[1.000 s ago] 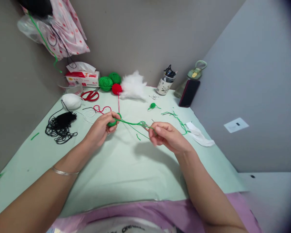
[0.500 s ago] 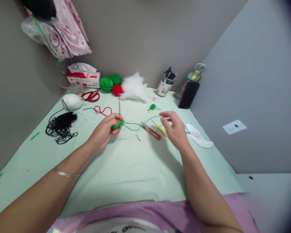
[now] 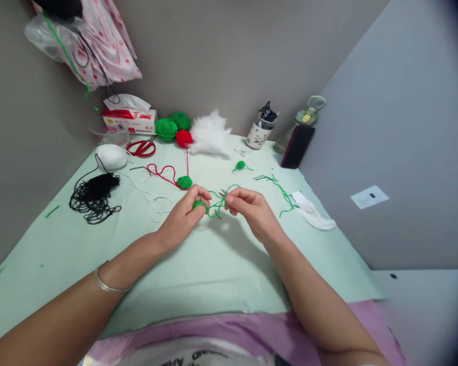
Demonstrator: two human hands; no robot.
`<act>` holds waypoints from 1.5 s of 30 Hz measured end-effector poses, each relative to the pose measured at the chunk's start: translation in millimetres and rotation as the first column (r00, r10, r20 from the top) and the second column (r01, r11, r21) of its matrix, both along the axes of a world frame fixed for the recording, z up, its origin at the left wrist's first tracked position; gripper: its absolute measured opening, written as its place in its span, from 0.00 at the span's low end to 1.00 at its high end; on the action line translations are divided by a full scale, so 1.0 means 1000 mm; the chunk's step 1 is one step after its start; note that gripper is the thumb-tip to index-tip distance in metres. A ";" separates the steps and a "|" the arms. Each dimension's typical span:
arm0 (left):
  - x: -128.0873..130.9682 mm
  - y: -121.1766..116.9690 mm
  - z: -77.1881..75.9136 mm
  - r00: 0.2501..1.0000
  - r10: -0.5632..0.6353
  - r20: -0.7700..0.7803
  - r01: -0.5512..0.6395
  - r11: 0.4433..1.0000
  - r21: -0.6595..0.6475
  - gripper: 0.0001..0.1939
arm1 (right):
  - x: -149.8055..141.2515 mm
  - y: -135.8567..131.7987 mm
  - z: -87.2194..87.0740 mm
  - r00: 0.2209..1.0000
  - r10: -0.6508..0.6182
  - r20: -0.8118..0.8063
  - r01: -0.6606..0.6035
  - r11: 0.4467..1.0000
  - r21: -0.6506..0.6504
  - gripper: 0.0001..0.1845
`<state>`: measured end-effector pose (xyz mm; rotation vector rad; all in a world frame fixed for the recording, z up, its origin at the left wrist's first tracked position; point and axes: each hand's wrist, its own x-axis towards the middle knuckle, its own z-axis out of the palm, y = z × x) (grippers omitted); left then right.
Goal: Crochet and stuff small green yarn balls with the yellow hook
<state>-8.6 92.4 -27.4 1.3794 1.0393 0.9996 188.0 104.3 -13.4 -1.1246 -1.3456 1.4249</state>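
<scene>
My left hand (image 3: 183,217) is closed around a small green crocheted piece (image 3: 200,204), part of it hidden by the fingers. Loose green yarn (image 3: 215,205) trails from the piece toward my right hand (image 3: 252,209), whose thumb and forefinger pinch the strand. Only a little gap separates the two hands, both held over the table's middle. Just behind the right fingertips, scissor tips (image 3: 222,193) show; the rest of the scissors is covered by that hand. Beyond the left hand lies a green yarn bundle (image 3: 184,182) beside a red strand.
Black yarn (image 3: 95,195), a white ball (image 3: 111,156) and red scissors (image 3: 142,148) lie left. Along the back are green balls (image 3: 167,129), a red ball (image 3: 183,138), white stuffing (image 3: 210,134) and a pen cup (image 3: 260,133). A phone (image 3: 297,146) leans right, near green scraps (image 3: 284,195).
My right hand has moved left, close to the left hand, and now covers most of the scissors and the yellow-handled tool. The left hand has shifted right and nearer, uncovering the green bundle.
</scene>
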 end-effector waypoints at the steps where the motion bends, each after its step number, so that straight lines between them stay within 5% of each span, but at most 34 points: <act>1: 0.000 0.001 -0.001 1.000 -0.007 0.012 0.008 1.000 -0.024 0.09 | 0.004 0.003 0.000 0.998 -0.032 -0.053 0.030 0.999 -0.038 0.11; 6: 0.000 0.001 -0.003 0.994 -0.008 0.111 0.020 0.994 -0.109 0.07 | 0.010 0.010 -0.006 0.971 -0.092 -0.221 0.047 0.979 -0.197 0.17; 10: 0.000 0.003 -0.001 0.984 0.048 0.170 -0.026 0.992 -0.127 0.06 | 0.000 0.002 -0.013 0.982 0.155 -0.112 -0.172 0.971 -0.167 0.24; 13: -0.002 0.007 0.000 0.973 0.110 0.204 -0.086 0.988 -0.125 0.06 | -0.003 -0.007 -0.011 0.917 0.398 0.038 -0.394 0.915 -0.091 0.22; 17: -0.008 0.013 0.002 0.959 0.182 0.217 -0.154 0.978 -0.140 0.07 | 0.003 -0.014 0.004 0.864 0.483 0.142 -0.488 0.873 -0.004 0.19; 27: -0.014 0.018 0.002 0.948 0.225 0.225 -0.192 0.968 -0.159 0.08 | 0.020 -0.017 0.020 0.510 0.858 0.059 -0.855 0.513 -0.080 0.17; 33: -0.013 0.016 0.002 0.954 0.196 0.229 -0.162 0.974 -0.158 0.07 | 0.020 -0.016 0.023 0.377 0.912 0.164 -0.912 0.396 -0.104 0.18; 35: -0.012 0.015 0.002 0.956 0.181 0.233 -0.147 0.977 -0.155 0.08 | 0.025 -0.011 0.025 0.457 0.832 0.314 -0.867 0.495 -0.051 0.17; 38: -0.009 0.012 0.004 0.957 0.161 0.239 -0.132 0.982 -0.136 0.10 | 0.038 0.000 0.024 0.650 0.346 0.676 -0.519 0.852 0.063 0.18; 39: -0.008 0.010 0.004 0.958 0.155 0.241 -0.127 0.984 -0.127 0.10 | 0.043 0.005 0.022 0.574 0.133 0.808 -0.360 0.927 0.103 0.18; 41: -0.006 0.007 0.006 0.960 0.142 0.242 -0.117 0.987 -0.113 0.11 | 0.051 0.012 0.016 0.344 -0.107 0.933 -0.159 0.973 0.170 0.13; 43: -0.005 0.005 0.007 0.962 0.127 0.241 -0.104 0.989 -0.105 0.11 | 0.057 0.018 0.009 0.234 -0.157 0.959 -0.090 0.979 0.182 0.10; 45: -0.004 0.003 0.009 0.964 0.111 0.243 -0.087 0.990 -0.106 0.12 | 0.060 0.021 0.002 0.207 -0.147 0.967 -0.078 0.983 0.166 0.11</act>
